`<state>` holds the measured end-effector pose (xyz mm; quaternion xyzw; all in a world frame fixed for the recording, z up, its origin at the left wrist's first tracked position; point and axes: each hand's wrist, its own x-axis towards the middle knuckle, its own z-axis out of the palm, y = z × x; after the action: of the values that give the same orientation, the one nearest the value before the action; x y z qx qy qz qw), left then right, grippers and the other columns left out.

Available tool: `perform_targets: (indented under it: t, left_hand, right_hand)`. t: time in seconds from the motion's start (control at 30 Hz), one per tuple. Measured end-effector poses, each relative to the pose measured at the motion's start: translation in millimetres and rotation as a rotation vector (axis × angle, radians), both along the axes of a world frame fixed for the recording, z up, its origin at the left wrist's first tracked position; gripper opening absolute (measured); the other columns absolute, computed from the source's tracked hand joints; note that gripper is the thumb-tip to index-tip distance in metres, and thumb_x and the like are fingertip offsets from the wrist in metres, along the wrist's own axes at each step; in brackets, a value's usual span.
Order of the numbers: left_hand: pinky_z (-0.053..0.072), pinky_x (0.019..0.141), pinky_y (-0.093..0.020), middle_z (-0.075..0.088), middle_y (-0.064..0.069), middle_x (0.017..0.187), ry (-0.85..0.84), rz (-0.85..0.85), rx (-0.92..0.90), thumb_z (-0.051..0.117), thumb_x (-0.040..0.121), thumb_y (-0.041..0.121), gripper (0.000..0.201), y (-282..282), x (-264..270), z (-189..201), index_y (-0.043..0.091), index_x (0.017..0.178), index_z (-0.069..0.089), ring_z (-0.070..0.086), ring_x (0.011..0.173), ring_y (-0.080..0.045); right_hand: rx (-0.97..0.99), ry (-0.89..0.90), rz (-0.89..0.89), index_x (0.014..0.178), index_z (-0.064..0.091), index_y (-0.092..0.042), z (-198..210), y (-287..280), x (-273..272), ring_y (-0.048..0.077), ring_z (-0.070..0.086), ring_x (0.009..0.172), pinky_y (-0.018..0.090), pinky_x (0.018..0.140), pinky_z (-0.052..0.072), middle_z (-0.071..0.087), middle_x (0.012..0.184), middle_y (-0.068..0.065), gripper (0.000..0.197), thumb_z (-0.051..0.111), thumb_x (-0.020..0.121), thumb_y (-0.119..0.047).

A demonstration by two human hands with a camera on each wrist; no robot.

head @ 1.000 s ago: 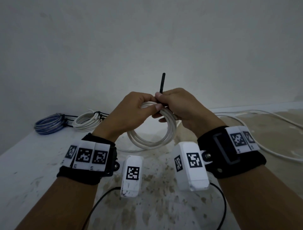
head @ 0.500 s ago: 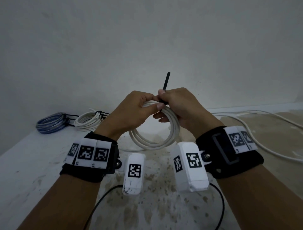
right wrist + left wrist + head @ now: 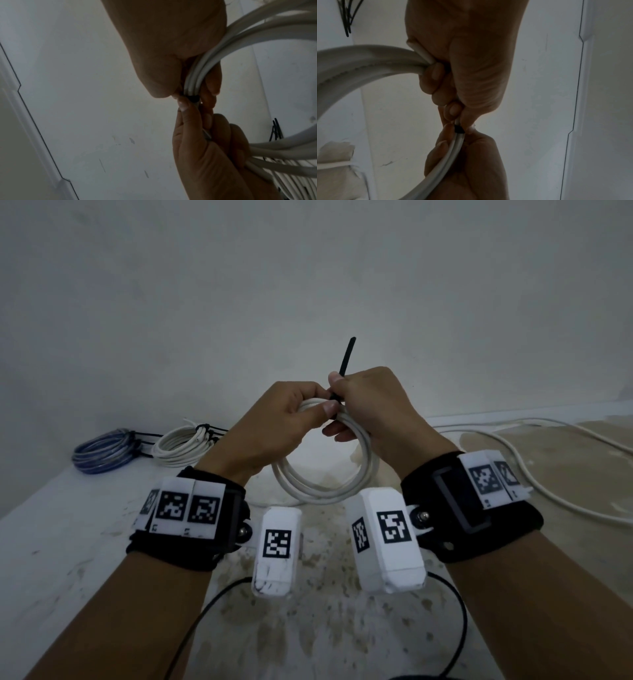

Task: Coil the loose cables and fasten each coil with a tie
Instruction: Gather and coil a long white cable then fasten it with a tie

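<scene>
A white cable coil (image 3: 322,481) hangs in the air above the table, held at its top by both hands. My left hand (image 3: 284,419) grips the bundled strands (image 3: 368,59), thumb pressed beside a black cable tie (image 3: 346,361) that wraps the coil. My right hand (image 3: 370,402) pinches the tie's tail, which sticks up past the knuckles. The tie's black band (image 3: 459,129) crosses the strands between the two hands and shows again as the band (image 3: 193,98) in the right wrist view. The tie's head is hidden by the fingers.
A blue coil (image 3: 102,450) and a tied white coil (image 3: 181,441) lie at the table's back left by the wall. A loose white cable (image 3: 534,470) runs across the table on the right. Spare black ties (image 3: 347,16) lie on the table behind.
The right hand has drawn the tie's tail further up and to the right, so more of it stands above the knuckles. The coil and left hand have barely shifted.
</scene>
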<state>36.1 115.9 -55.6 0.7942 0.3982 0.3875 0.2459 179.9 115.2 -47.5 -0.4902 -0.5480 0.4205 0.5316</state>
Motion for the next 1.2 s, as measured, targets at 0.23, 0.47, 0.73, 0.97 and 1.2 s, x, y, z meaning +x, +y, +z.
perform_targets:
  t: [0.23,0.47,0.73,0.97,1.2]
  left_hand:
    - [0.031,0.045,-0.014,0.048,0.015,0.054,0.024,-0.01,-0.035,0.053,0.1,0.022,0.021,0,-1,-3,0.009,0.091,0.066,0.038,0.044,-0.001]
    - [0.04,0.058,-0.021,0.056,0.018,0.057,0.161,0.074,-0.113,0.052,0.099,0.026,0.021,-14,-19,6,0.019,0.088,0.068,0.05,0.053,0.003]
    - [0.04,0.046,-0.023,0.063,-0.002,0.067,-0.145,0.221,-0.087,0.059,0.095,0.034,0.029,-33,-64,45,0.006,0.1,0.065,0.046,0.047,-0.009]
    - [0.042,0.049,-0.024,0.043,0.003,0.058,-0.745,0.247,-0.233,0.047,0.102,0.031,0.033,-53,-111,39,0.01,0.087,0.067,0.04,0.046,-0.01]
    - [0.03,0.046,-0.022,0.048,0.001,0.063,-0.601,0.489,-0.03,0.052,0.1,0.029,0.029,-63,-167,31,0.015,0.078,0.065,0.037,0.049,-0.01]
  right_hand:
    - [0.062,-0.133,-0.069,0.083,0.071,0.002,-3,4,2,0.025,0.069,0.049,0.033,0.06,0.058,0.072,0.069,0.008,0.033,0.057,0.097,-0.024]
    - [-0.026,-0.041,0.102,0.091,0.071,0.003,-13,-5,-10,0.024,0.066,0.047,0.035,0.046,0.055,0.069,0.077,0.02,0.036,0.055,0.1,-0.028]
    - [0.042,0.161,0.099,0.089,0.072,-0.004,27,-12,-57,0.015,0.045,0.039,0.02,0.038,0.03,0.059,0.06,0.007,0.036,0.048,0.102,-0.028]
    - [-0.037,0.344,0.071,0.087,0.069,-0.007,56,-27,-110,0.015,0.043,0.04,0.021,0.038,0.028,0.058,0.066,0.009,0.036,0.044,0.104,-0.027]
    - [-0.198,0.158,0.531,0.107,0.064,0.002,49,-38,-137,0.02,0.064,0.062,0.031,0.058,0.056,0.072,0.095,0.015,0.036,0.05,0.102,-0.031]
